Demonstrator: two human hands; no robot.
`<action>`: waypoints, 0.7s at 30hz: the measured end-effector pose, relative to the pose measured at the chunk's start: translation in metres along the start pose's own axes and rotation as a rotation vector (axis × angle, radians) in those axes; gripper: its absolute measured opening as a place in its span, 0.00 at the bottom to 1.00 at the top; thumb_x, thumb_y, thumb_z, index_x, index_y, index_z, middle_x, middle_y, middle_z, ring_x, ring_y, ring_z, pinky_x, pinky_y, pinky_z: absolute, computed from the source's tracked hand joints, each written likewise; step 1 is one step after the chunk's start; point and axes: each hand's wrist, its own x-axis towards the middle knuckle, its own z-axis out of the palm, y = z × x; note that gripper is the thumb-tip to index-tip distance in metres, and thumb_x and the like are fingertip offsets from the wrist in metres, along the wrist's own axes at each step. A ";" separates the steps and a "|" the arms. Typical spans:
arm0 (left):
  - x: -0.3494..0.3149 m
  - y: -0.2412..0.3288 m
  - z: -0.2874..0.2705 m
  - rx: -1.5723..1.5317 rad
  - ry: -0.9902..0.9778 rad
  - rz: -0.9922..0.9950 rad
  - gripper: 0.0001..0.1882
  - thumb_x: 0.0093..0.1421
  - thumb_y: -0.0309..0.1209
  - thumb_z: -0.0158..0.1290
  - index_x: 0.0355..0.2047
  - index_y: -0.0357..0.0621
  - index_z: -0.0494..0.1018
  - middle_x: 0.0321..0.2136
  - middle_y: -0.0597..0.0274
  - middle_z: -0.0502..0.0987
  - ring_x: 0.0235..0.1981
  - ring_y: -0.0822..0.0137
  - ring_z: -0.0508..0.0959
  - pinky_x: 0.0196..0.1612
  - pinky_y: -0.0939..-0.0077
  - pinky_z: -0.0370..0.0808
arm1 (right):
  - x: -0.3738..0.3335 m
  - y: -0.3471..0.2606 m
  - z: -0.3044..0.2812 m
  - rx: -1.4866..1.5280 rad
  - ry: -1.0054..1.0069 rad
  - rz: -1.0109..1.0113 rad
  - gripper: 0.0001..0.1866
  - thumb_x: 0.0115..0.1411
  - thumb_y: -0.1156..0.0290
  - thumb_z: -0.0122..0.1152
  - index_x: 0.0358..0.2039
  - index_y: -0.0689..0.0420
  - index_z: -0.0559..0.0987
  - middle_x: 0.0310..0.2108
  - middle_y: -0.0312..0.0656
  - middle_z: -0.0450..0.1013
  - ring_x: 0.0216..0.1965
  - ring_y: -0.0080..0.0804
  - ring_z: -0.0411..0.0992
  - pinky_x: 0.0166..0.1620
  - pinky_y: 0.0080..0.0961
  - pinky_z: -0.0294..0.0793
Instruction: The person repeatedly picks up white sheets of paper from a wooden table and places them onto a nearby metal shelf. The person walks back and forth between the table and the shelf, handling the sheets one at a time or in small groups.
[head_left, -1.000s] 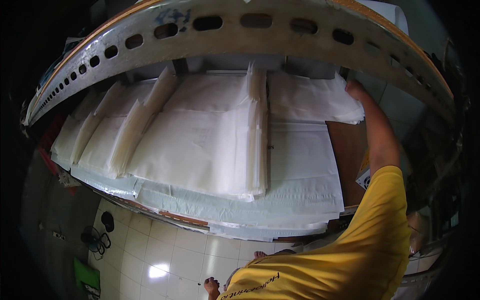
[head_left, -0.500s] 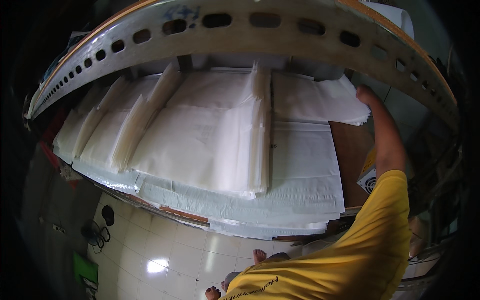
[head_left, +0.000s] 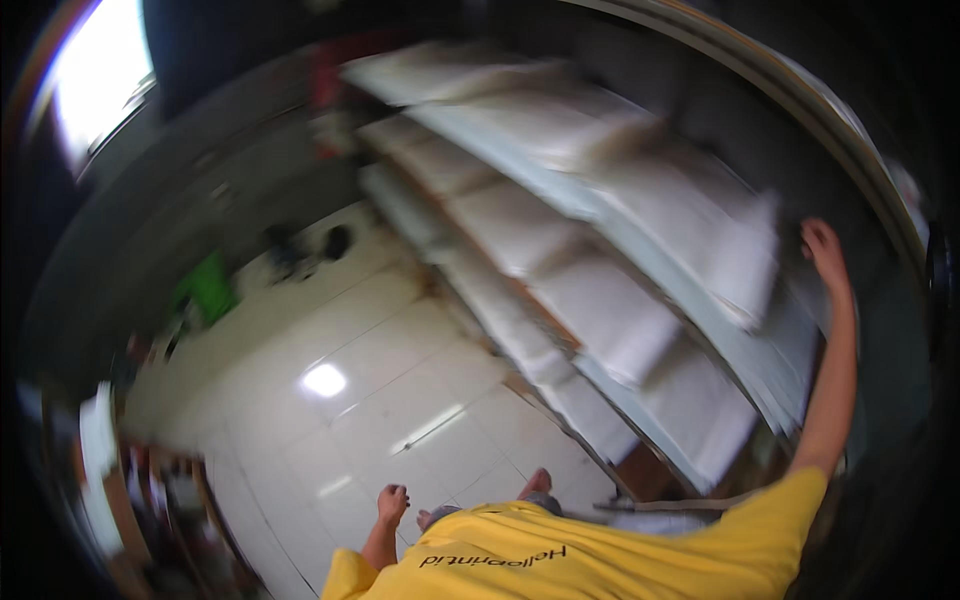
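Observation:
My right hand (head_left: 822,245) reaches up at the right, beside the top shelf's stacks. Its fingers are somewhat apart, slightly blurred, with nothing visible in them. Nearest to it is a stack of whitish translucent plastic sheets or bags (head_left: 725,235), smeared by motion. Pale bluish-white sheets (head_left: 640,255) lie under these stacks and stick out past the shelf edge. My left hand (head_left: 393,503) hangs low in front of me over the tiled floor, its fingers curled in and nothing visible in them. It touches no shelf.
Lower shelves carry more whitish stacks (head_left: 610,320). A metal beam (head_left: 850,130) arches across the upper right. The tiled floor (head_left: 330,430) stretches left of the shelves. A green object (head_left: 207,287) and a dark round object (head_left: 337,241) stand farther off. Shelving with assorted items (head_left: 175,500) is at lower left.
The view has swung left, showing the lower shelves and more floor. My right hand has come away from the corner of the sheet stack. My left hand now shows plainly.

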 end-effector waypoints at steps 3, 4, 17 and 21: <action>0.011 -0.103 -0.078 0.330 0.164 0.043 0.20 0.58 0.44 0.51 0.38 0.38 0.75 0.28 0.48 0.80 0.32 0.53 0.81 0.39 0.62 0.77 | -0.041 -0.203 0.163 0.068 -0.145 -0.089 0.13 0.66 0.65 0.50 0.46 0.57 0.74 0.31 0.29 0.69 0.26 0.13 0.63 0.26 0.12 0.58; 0.002 -0.097 -0.094 0.272 0.196 0.025 0.22 0.57 0.46 0.50 0.38 0.38 0.75 0.31 0.46 0.79 0.37 0.45 0.78 0.43 0.58 0.75 | -0.058 -0.224 0.195 0.144 -0.216 -0.218 0.12 0.66 0.65 0.48 0.45 0.56 0.74 0.32 0.30 0.70 0.26 0.14 0.63 0.26 0.13 0.58; -0.176 -0.192 -0.245 -0.372 1.024 -0.423 0.17 0.59 0.42 0.48 0.37 0.41 0.75 0.29 0.54 0.80 0.30 0.59 0.80 0.37 0.68 0.75 | -0.481 -0.324 0.803 0.141 -1.692 0.397 0.09 0.62 0.67 0.46 0.34 0.56 0.74 0.26 0.42 0.72 0.19 0.30 0.67 0.20 0.25 0.65; -0.186 -0.220 -0.250 -0.626 1.150 -0.413 0.15 0.59 0.39 0.50 0.36 0.39 0.75 0.26 0.61 0.78 0.25 0.70 0.78 0.32 0.74 0.74 | -0.590 -0.406 0.812 -0.268 -2.072 -0.060 0.13 0.63 0.66 0.53 0.46 0.56 0.74 0.36 0.40 0.75 0.33 0.33 0.76 0.33 0.28 0.74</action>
